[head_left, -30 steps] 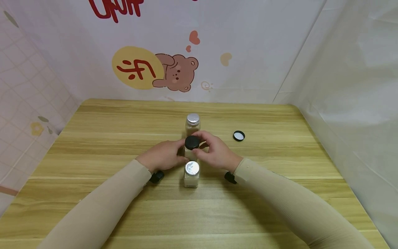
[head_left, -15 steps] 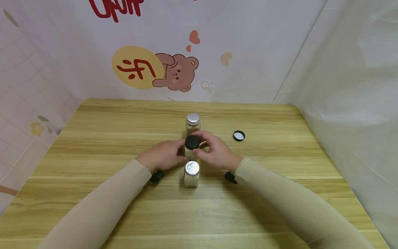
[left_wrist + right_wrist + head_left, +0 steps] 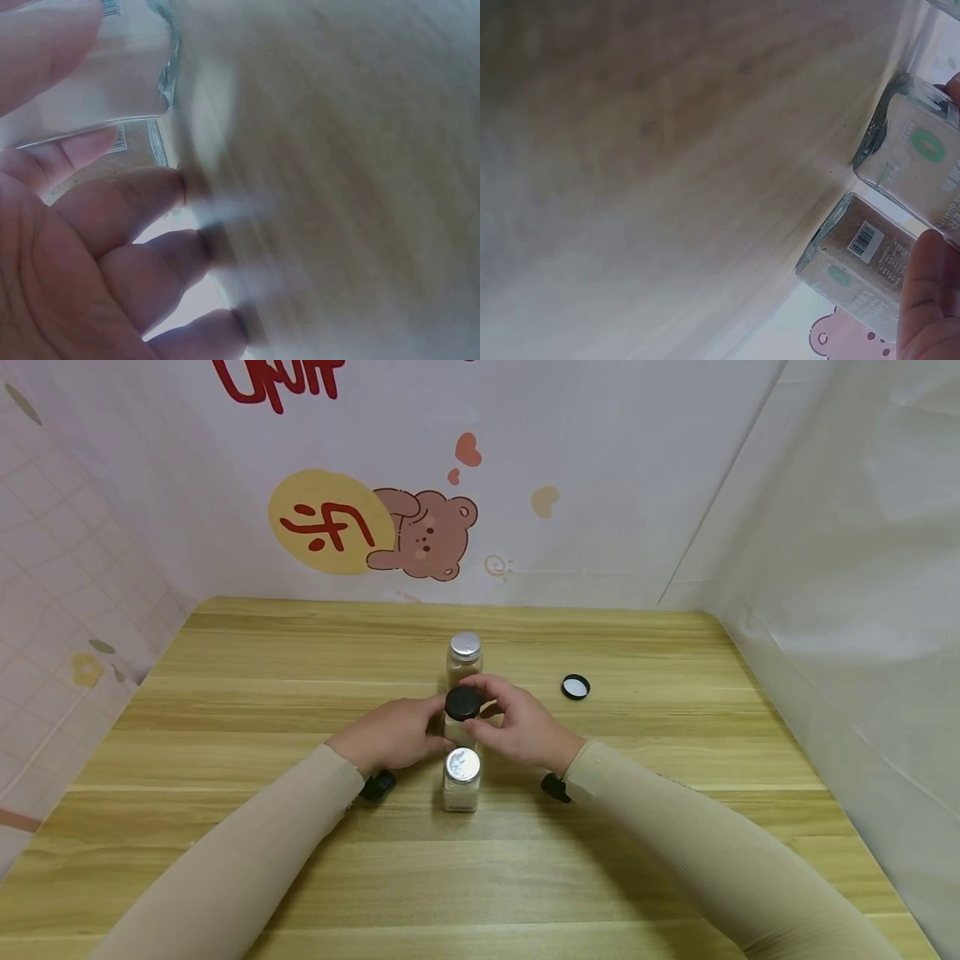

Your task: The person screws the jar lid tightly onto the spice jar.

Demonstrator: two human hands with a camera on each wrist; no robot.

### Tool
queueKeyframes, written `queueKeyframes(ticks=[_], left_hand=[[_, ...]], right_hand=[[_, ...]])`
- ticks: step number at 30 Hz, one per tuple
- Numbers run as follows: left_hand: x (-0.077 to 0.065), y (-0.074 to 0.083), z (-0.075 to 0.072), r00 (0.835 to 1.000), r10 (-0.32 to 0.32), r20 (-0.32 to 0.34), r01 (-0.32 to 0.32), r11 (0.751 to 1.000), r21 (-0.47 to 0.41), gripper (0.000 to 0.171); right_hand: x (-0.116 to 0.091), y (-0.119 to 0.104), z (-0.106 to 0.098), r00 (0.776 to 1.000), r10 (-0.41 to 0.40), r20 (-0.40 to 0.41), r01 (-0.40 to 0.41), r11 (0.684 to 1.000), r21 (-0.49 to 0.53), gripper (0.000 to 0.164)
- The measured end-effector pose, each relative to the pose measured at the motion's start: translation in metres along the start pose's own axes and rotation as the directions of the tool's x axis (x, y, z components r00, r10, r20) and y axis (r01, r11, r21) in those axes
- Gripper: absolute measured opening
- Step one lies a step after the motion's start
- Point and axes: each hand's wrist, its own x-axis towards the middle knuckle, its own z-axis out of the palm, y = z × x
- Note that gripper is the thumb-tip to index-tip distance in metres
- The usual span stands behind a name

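Three clear square jars of pale powder stand in a row on the wooden table. My left hand (image 3: 397,732) grips the body of the middle jar (image 3: 456,732) from the left. On top of that jar is a black lid (image 3: 462,702), its rim held between the thumb and fingers of my right hand (image 3: 521,727). The back jar (image 3: 464,667) has a silver top and is partly behind my right fingers. Nearest me is the front jar (image 3: 461,792), also silver-topped. In the right wrist view the middle jar (image 3: 919,154) shows a green ring on its label.
A loose black lid (image 3: 576,687) lies with its white inside up, right of the row. The wooden table (image 3: 465,885) ends at a white wall sheet (image 3: 600,485) with a printed bear. Another sheet (image 3: 847,610) runs along the right side.
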Motion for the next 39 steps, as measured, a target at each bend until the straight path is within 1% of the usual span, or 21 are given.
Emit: queueKeyframes(ticks=[4, 7, 11, 16, 20, 26, 29, 34, 39], left_hand=[[0.0000, -0.0003, 0.0002, 1.000, 0.004, -0.002, -0.004, 1.000, -0.003, 0.049], [0.0001, -0.0004, 0.0002, 1.000, 0.005, -0.002, -0.005, 1.000, 0.001, 0.050], [0.0001, -0.0002, 0.0001, 1.000, 0.008, -0.002, -0.008, 1.000, 0.005, 0.050], [-0.0006, 0.0004, -0.0001, 1.000, 0.009, -0.005, -0.009, 1.000, 0.009, 0.048], [-0.0022, 0.0010, -0.0004, 1.000, 0.009, -0.007, -0.009, 1.000, 0.000, 0.047], [-0.0019, 0.0009, 0.0002, 1.000, 0.007, -0.010, -0.007, 1.000, -0.005, 0.047], [-0.0016, 0.0006, 0.0004, 1.000, 0.005, -0.006, -0.005, 1.000, -0.005, 0.047], [-0.0022, 0.0003, -0.0001, 1.000, -0.001, 0.002, 0.001, 1.000, -0.006, 0.046], [-0.0016, 0.0002, 0.0002, 1.000, -0.001, 0.001, 0.001, 1.000, -0.005, 0.047]], right_hand=[[0.0000, 0.0012, 0.0006, 1.000, -0.016, 0.000, 0.016, 1.000, 0.006, 0.040], [0.0001, 0.0009, 0.0012, 1.000, -0.006, -0.006, 0.006, 1.000, 0.010, 0.037], [-0.0002, -0.0007, 0.0012, 1.000, 0.001, -0.011, -0.001, 1.000, 0.010, 0.039], [-0.0003, 0.0008, 0.0009, 1.000, -0.019, -0.006, 0.019, 1.000, 0.004, 0.042], [-0.0001, 0.0013, 0.0009, 1.000, -0.020, 0.001, 0.020, 1.000, 0.007, 0.039], [0.0001, 0.0017, 0.0017, 1.000, 0.002, -0.007, -0.002, 1.000, 0.013, 0.035], [-0.0001, 0.0014, 0.0018, 1.000, 0.016, -0.013, -0.016, 1.000, 0.024, 0.039], [-0.0011, -0.0006, 0.0006, 1.000, 0.014, -0.007, -0.014, 1.000, 0.026, 0.047], [-0.0009, -0.0015, -0.0002, 1.000, -0.002, -0.004, 0.002, 1.000, 0.012, 0.042]])
